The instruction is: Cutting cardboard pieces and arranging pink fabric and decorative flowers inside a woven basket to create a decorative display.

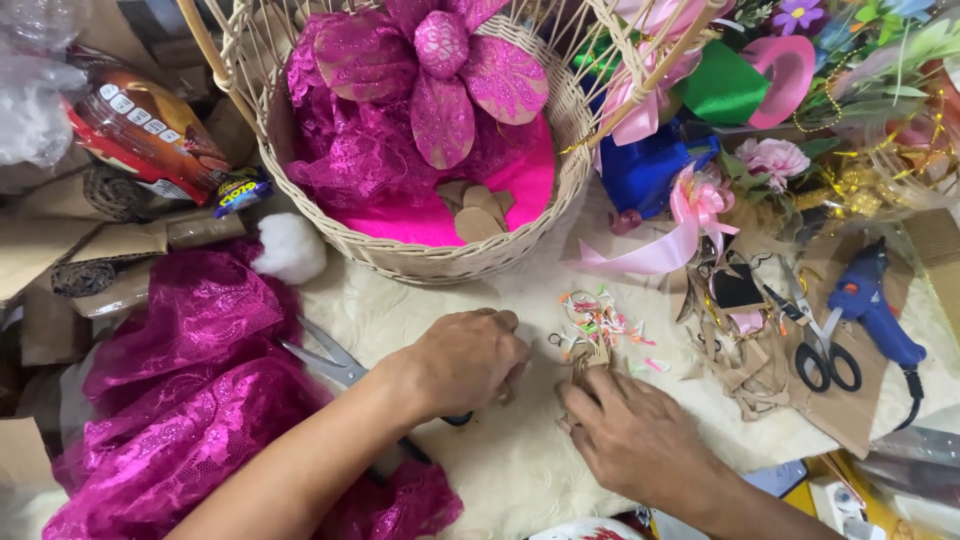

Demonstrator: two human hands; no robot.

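The left hand (465, 358) lies knuckles-up, curled over scissors (335, 362) whose blades point toward ten o'clock; their long axis runs ten to four, handles mostly hidden beneath it. At four o'clock from it, the right hand (630, 435) pinches what looks like a small brown cardboard piece (590, 362), largely hidden.

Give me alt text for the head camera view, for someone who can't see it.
Two bare hands, left hand and right hand, meet over small brown cardboard pieces on a cream cloth. Above stands a wicker basket holding a magenta glitter flower; magenta lace fabric lies left, a blue glue gun right.
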